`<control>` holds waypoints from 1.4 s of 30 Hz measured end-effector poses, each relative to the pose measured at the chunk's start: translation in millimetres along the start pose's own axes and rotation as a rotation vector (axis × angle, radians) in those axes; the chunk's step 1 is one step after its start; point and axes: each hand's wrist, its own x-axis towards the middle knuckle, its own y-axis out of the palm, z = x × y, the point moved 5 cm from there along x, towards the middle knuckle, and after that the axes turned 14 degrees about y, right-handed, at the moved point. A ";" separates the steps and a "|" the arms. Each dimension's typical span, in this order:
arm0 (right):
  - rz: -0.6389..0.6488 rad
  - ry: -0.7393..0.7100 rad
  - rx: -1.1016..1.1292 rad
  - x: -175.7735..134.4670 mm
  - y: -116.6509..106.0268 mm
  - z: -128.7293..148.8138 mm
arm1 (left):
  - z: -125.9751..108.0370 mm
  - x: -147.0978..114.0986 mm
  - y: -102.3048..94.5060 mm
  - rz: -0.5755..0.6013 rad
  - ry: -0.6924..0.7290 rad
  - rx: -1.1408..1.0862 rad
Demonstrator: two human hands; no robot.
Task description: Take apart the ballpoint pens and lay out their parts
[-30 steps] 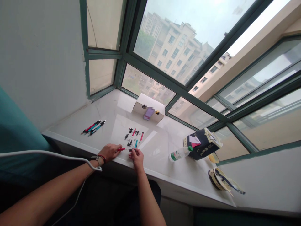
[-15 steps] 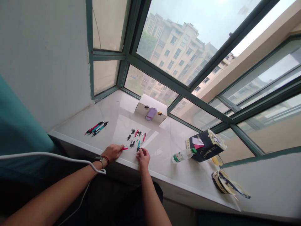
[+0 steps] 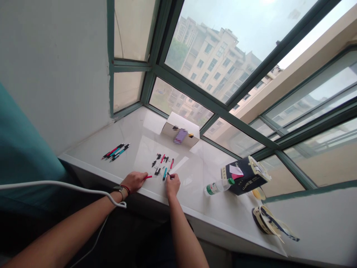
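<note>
My left hand (image 3: 135, 181) rests near the front edge of the white sill, fingers closed around a red pen barrel (image 3: 148, 177) that points to the right. Beside the blue pen barrel (image 3: 164, 173) is my right hand (image 3: 173, 185), its fingers pinched together; a small dark bit shows at the fingertips, too small to name. Between and beyond the hands lie loose pen parts: black pieces (image 3: 157, 171), a red barrel (image 3: 162, 158) and another red barrel (image 3: 172, 163). Several whole pens (image 3: 115, 152) in red, blue and black lie together at the left.
A white box (image 3: 180, 124) stands near the window behind the parts. To the right are a plastic bottle (image 3: 217, 186) with a green cap, a dark printed carton (image 3: 245, 175) and a round cream-coloured item with a strap (image 3: 263, 220). A white cable (image 3: 69, 186) crosses at the left.
My right hand has moved slightly right and up, off the lower end of the blue barrel, and its fingers have curled in. My left hand keeps its hold on the red barrel.
</note>
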 end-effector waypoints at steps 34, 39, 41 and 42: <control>0.600 0.327 0.564 -53.4 60.4 4.5 | -3.2 0.8 -3.7 0.025 -0.002 0.042; 0.584 0.324 0.582 -53.3 64.4 9.3 | -3.4 1.1 -2.9 0.039 -0.006 0.039; 0.570 0.332 0.602 -53.7 64.4 9.1 | -3.5 1.3 -3.7 0.043 -0.007 0.042; 0.562 0.338 0.621 -53.0 63.2 8.4 | -3.6 1.4 -4.4 0.043 -0.008 0.044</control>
